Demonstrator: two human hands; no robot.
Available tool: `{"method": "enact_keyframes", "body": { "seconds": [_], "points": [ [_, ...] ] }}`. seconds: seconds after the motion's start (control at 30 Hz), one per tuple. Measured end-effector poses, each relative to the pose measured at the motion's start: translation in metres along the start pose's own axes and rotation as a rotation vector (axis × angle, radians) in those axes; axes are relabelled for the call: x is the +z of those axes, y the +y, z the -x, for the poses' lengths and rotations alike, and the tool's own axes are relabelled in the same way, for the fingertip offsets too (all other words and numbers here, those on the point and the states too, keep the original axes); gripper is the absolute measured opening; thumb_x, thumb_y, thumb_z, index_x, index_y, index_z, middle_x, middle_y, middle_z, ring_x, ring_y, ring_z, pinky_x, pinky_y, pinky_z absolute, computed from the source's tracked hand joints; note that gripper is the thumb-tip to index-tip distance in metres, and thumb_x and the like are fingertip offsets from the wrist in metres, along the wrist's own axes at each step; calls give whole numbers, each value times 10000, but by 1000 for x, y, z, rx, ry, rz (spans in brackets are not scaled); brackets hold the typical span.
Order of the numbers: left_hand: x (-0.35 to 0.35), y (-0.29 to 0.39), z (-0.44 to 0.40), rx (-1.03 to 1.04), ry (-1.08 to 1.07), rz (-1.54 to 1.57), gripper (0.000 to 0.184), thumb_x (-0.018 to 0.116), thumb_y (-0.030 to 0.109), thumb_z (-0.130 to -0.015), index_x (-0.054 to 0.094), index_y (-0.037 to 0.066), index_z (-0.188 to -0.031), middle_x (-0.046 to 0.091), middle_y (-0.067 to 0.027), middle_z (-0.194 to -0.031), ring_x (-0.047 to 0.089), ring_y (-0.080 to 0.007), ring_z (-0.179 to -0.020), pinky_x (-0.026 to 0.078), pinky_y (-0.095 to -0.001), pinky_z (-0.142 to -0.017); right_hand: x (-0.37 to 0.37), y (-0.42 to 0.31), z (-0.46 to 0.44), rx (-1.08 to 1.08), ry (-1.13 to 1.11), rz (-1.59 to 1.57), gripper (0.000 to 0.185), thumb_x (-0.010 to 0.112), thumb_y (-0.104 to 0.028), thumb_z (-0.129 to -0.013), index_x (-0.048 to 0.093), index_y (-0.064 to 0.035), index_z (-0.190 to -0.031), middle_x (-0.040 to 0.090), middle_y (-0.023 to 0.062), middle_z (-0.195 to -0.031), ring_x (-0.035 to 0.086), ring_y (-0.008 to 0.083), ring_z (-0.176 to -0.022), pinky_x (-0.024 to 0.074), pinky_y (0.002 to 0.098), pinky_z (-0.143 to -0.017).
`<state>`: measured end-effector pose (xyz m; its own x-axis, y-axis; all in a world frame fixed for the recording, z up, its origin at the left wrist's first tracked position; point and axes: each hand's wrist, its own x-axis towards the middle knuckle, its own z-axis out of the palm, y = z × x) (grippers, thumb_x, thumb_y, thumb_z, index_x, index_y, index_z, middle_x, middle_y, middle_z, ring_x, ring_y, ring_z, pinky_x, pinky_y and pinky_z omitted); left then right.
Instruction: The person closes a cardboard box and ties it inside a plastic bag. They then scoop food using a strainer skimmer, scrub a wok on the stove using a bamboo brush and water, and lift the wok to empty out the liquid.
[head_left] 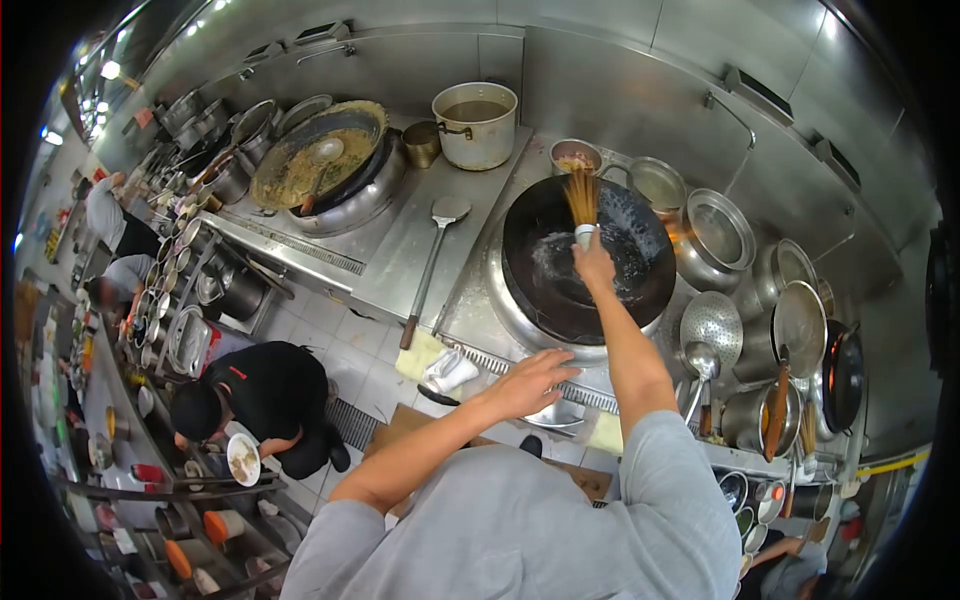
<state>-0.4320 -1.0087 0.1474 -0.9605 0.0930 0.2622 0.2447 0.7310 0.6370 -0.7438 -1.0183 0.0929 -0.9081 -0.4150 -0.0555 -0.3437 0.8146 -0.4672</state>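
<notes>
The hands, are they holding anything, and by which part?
The right hand holds a brush by its white-wrapped end; the left hand holds nothing that shows.

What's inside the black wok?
The black wok shows whitish, wet-looking streaks. The right hand holds a brush over it; what lies behind brush, hand and forearm can't be seen.

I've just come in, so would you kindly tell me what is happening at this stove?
The person's right grip holds a tan, fan-shaped bristle brush, bristles toward the far side of a large, round black wok. Whitish streaks mark the wok's inside. The left grip, open and seemingly empty, is near the wok's front edge. A long silver metal spatula lies to the left.
</notes>
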Motion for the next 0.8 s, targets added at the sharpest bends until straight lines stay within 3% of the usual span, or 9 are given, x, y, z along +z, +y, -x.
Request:
{"method": "enact_keyframes", "body": {
  "seconds": [0.17,0.23,0.27,0.37,0.43,0.5,0.63,0.7,0.8],
  "points": [
    [-12,6,-1,48,-1,91,389,652,80,-857,623,71,-1245,544,-156,-1350,475,-337,-1284,394,-421,-1090,-59,-11,97,-240,-486,-169,759,608,-367,-878,284,-164,-1533,688,188,-738,681,261,-557,566,402,-587],
    [-17,-1,1,75,16,129,371,651,77,-853,633,64,-1223,560,-153,-1330,487,-333,-1269,396,-421,-1086,-65,71,99,-526,-576,-53,794,638,-456,-874,296,-185,-1538,658,244,-1127,700,261,-770,572,365,-639],
    [-18,-11,1,76,94,62,362,651,78,-853,637,62,-1215,563,-153,-1326,487,-339,-1273,397,-424,-1085,-123,78,121,-229,-807,-104,796,649,-505,-874,304,-238,-1540,537,193,-1369,654,248,-1004,577,351,-665],
    [-9,-35,-10,62,137,-67,416,656,81,-843,604,45,-1254,527,-161,-1369,443,-356,-1321,397,-434,-1086,-214,149,87,52,-891,1,744,742,-416,-830,412,-253,-1477,600,94,-1278,629,259,-1035,609,415,-738],
    [6,-52,-22,-44,76,-204,511,673,103,-825,545,23,-1313,467,-171,-1426,383,-374,-1368,386,-429,-1098,-244,129,100,34,-650,227,715,729,-391,-821,434,-270,-1462,676,98,-1136,683,277,-908,606,423,-721],
    [17,-52,-27,-41,14,-194,611,699,130,-802,489,6,-1362,449,-185,-1418,372,-380,-1364,370,-439,-1105,-238,125,99,-237,13,758,664,699,-417,-812,483,-279,-1425,712,128,-1041,710,329,-820,591,446,-725],
    [29,-50,-29,-24,14,-130,694,734,134,-774,455,22,-1400,502,-188,-1310,424,-377,-1309,368,-467,-1096,-224,89,109,-456,-152,792,636,648,-462,-832,488,-216,-1396,702,198,-1015,705,364,-846,574,466,-723],
    [30,-47,-25,5,34,-162,728,741,146,-771,434,45,-1424,478,-172,-1378,376,-375,-1368,346,-466,-1118,-205,60,97,-146,-579,594,642,646,-488,-834,483,-234,-1400,700,205,-1034,689,384,-939,547,505,-809],
    [16,-33,-9,20,41,-244,740,738,133,-777,425,106,-1447,355,-170,-1519,288,-378,-1437,308,-487,-1144,-114,98,47,-237,-143,559,672,647,-499,-833,462,-248,-1429,693,207,-1059,673,400,-982,534,514,-846]
  ]
}}
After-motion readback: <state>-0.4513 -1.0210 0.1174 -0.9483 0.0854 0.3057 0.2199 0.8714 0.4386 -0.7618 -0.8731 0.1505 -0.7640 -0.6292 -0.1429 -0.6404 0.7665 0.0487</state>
